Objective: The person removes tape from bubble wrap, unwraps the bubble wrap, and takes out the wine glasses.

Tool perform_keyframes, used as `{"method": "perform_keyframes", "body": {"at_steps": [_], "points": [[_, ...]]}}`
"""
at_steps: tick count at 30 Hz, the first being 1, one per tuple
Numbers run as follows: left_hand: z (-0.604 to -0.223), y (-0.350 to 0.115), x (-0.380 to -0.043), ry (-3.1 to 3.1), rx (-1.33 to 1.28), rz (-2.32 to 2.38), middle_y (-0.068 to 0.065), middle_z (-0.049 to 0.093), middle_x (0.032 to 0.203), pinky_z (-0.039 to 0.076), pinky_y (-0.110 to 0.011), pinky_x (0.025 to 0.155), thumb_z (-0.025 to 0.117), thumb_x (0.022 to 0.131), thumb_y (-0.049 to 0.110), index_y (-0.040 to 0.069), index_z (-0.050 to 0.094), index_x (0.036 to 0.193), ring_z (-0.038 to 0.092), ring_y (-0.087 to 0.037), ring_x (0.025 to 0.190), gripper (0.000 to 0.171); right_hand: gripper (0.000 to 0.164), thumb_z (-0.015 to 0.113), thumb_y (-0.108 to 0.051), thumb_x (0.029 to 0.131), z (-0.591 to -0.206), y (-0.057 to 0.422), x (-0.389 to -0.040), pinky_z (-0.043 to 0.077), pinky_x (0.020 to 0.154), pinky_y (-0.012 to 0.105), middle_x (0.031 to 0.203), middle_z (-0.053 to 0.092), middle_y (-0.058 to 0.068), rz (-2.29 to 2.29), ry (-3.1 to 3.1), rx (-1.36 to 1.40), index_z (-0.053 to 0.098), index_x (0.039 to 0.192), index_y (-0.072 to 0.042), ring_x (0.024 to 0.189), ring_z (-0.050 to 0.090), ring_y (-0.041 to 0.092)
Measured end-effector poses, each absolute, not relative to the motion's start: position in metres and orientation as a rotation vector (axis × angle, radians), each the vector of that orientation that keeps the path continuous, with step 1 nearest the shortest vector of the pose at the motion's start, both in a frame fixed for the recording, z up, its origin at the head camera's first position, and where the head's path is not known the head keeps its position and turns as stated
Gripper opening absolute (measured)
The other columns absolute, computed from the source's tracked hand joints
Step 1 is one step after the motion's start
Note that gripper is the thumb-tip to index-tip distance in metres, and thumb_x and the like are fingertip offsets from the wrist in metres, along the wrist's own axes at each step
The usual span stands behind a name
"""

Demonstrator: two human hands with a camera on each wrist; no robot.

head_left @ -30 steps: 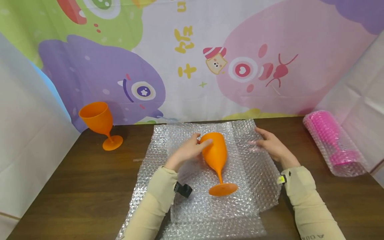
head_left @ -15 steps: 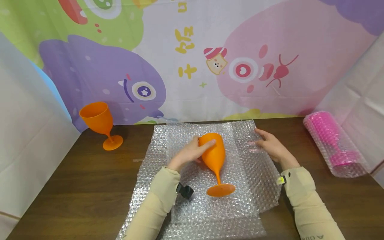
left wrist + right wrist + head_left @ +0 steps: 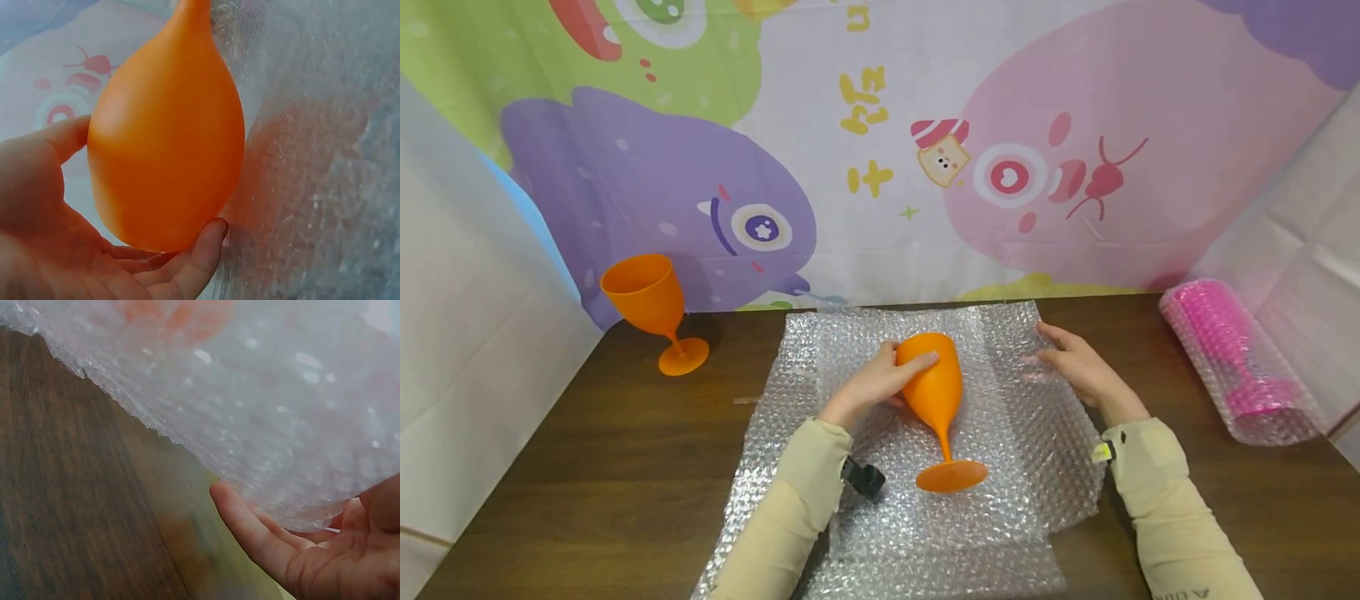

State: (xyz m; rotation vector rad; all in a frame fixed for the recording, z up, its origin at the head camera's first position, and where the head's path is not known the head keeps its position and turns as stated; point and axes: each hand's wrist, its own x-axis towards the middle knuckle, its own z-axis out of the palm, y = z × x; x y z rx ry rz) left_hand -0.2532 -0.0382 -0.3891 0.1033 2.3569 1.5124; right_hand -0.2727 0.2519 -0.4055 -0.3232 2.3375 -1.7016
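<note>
Head view: left hand [image 3: 876, 379] grips a matte orange stemmed goblet [image 3: 936, 392] sideways round its bowl, clear plastic bubble-wrap sheet [image 3: 925, 542] beneath that hand; right hand [image 3: 1086, 371] pinches the sheet's edge. I'd say light grip, steady goblet, taut edge serve best.

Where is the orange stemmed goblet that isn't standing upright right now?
In the head view, it is just right of centre, its bowl gripped by the left hand over the clear bubble-wrap sheet.
</note>
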Motion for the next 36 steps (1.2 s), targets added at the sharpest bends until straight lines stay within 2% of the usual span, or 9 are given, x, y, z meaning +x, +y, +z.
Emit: {"method": "perform_keyframes", "body": {"at_steps": [6, 16, 23, 31, 36], "points": [[-0.387, -0.039, -0.253, 2.318, 0.132, 1.556, -0.019, 0.049, 0.117, 0.052, -0.033, 0.073, 0.059, 0.082, 0.048, -0.001, 0.031, 0.130, 0.057, -0.024, 0.093, 0.075, 0.058, 0.030, 0.005, 0.092, -0.405, 0.251, -0.272, 0.051, 0.080, 0.029, 0.147, 0.007, 0.029, -1.729, 2.313, -0.324, -0.001, 0.141, 0.010, 0.108, 0.055, 0.025], [-0.372, -0.051, -0.254, 2.351, 0.149, 1.640, -0.016, 0.048, 0.122, 0.044, -0.035, 0.088, 0.061, 0.082, 0.041, 0.002, 0.032, 0.130, 0.050, -0.024, 0.107, 0.069, 0.062, 0.033, 0.007, 0.088, -0.406, 0.251, -0.273, 0.052, 0.077, 0.025, 0.147, 0.006, 0.028, -1.743, 2.310, -0.305, 0.001, 0.141, 0.009, 0.096, 0.059, 0.009], [-0.362, -0.061, -0.257, 2.387, 0.122, 1.712, -0.015, 0.049, 0.121, 0.047, -0.032, 0.078, 0.062, 0.081, 0.037, 0.004, 0.035, 0.127, 0.052, -0.024, 0.102, 0.063, 0.062, 0.034, 0.007, 0.087, -0.406, 0.251, -0.274, 0.050, 0.074, 0.020, 0.148, 0.007, 0.028, -1.687, 2.366, -0.296, 0.003, 0.141, 0.010, 0.095, 0.058, 0.007], [-0.348, -0.075, -0.257, 2.373, 0.004, 1.917, -0.016, 0.041, 0.129, 0.046, -0.033, 0.080, 0.061, 0.082, 0.034, 0.003, 0.024, 0.136, 0.049, -0.025, 0.106, 0.072, 0.062, 0.034, 0.009, 0.087, -0.407, 0.251, -0.275, 0.051, 0.073, 0.021, 0.147, 0.007, 0.028, -1.716, 2.343, -0.296, 0.003, 0.141, 0.010, 0.087, 0.058, 0.001], [-0.339, -0.086, -0.257, 2.366, -0.046, 2.004, -0.017, 0.033, 0.135, 0.046, -0.036, 0.087, 0.061, 0.083, 0.034, 0.005, 0.018, 0.140, 0.048, -0.026, 0.113, 0.077, 0.062, 0.035, 0.008, 0.087, -0.407, 0.250, -0.274, 0.051, 0.071, 0.020, 0.147, 0.009, 0.029, -1.689, 2.376, -0.299, 0.005, 0.141, 0.011, 0.089, 0.057, 0.003]]}}
